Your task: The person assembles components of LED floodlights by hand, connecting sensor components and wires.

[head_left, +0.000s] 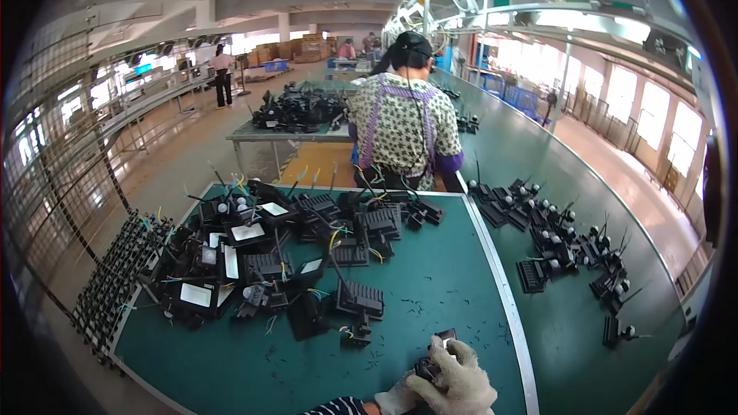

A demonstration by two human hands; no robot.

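Near the front edge of the green table [430,277], two hands in pale work gloves meet around a small black part [427,368]. My right hand [461,380] is curled over it from above, with its fingers bent round the part. Lower and to the left, my left hand [398,397] reaches in from a striped sleeve and holds the part from beneath, its fingers largely hidden. A black finned lamp housing [360,300] with a cable lies ahead of the hands. Small black scraps are scattered on the tabletop.
A large heap of black lamps [231,250] with wires covers the table's left and back. More lamps [565,238] lie on the conveyor [523,161] beyond the metal edge at right. A person [403,119] sits ahead, beside another loaded table [288,137]. Stacked racks [119,284] stand left.
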